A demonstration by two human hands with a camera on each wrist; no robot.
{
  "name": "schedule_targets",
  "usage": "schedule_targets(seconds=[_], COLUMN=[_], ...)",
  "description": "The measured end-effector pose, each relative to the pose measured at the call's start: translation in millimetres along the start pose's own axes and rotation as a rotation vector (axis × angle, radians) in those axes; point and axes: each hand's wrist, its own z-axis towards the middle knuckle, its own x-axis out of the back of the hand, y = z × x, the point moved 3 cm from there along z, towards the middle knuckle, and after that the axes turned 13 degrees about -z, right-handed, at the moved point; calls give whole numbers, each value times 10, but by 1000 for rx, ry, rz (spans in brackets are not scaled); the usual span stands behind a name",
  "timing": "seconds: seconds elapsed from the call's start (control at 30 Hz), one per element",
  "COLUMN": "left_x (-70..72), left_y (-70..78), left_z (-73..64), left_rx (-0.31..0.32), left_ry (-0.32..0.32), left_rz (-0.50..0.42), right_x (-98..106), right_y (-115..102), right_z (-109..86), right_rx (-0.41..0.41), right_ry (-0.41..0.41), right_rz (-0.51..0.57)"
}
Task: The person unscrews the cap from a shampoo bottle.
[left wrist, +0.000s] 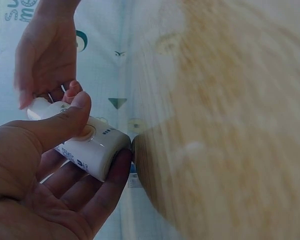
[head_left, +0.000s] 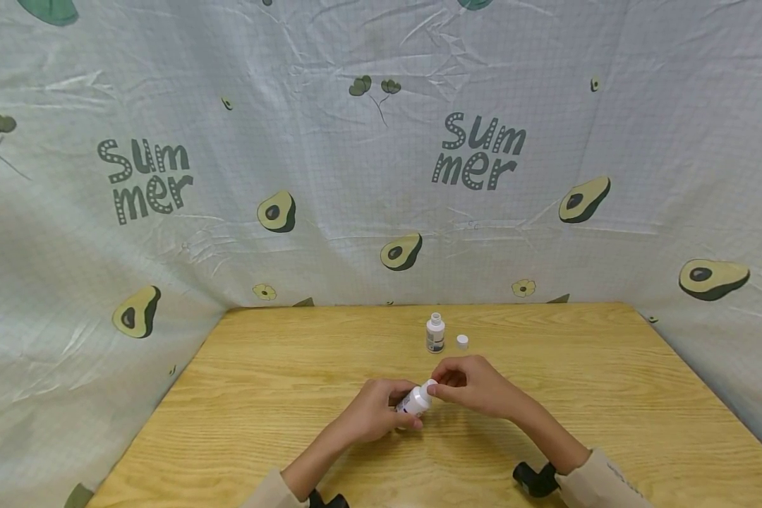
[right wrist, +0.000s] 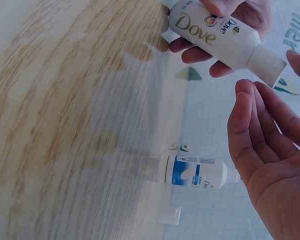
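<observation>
A white Dove bottle (right wrist: 210,32) with a white cap (right wrist: 266,66) is tilted in my left hand (head_left: 375,411), its capped end up and toward the right. The left thumb lies across the side of the bottle, and the fingers curl beneath it, as the left wrist view shows. My right hand (head_left: 476,386) is at the cap, the thumb on one side and bent fingertips on the other. In the right wrist view small gaps show between the cap and those right fingertips (right wrist: 244,102).
A second Dove bottle (head_left: 435,334) stands uncapped on the wooden table (head_left: 292,353), beyond the hands. Just right of it lies a loose white cap (head_left: 462,341). A printed cloth (head_left: 330,155) hangs behind the table and along its sides.
</observation>
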Motion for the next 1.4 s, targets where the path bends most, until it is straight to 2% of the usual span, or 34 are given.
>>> schedule_targets(seconds=[0.2, 0.5, 0.9, 1.4], left_x=[-3, -7, -7, -10], left_y=[-4, 3, -10, -13], left_z=[7, 1, 2, -1], left_rx=[-3, 0, 3, -5], left_ry=[-2, -7, 1, 6], left_rz=[8, 5, 24, 18], right_x=[1, 6, -5, -3], right_y=[18, 5, -6, -38], right_z=[0, -2, -5, -17], right_rx=[-45, -6, -25, 26], right_ry=[-1, 0, 6, 7], right_rz=[-11, 8, -11, 11])
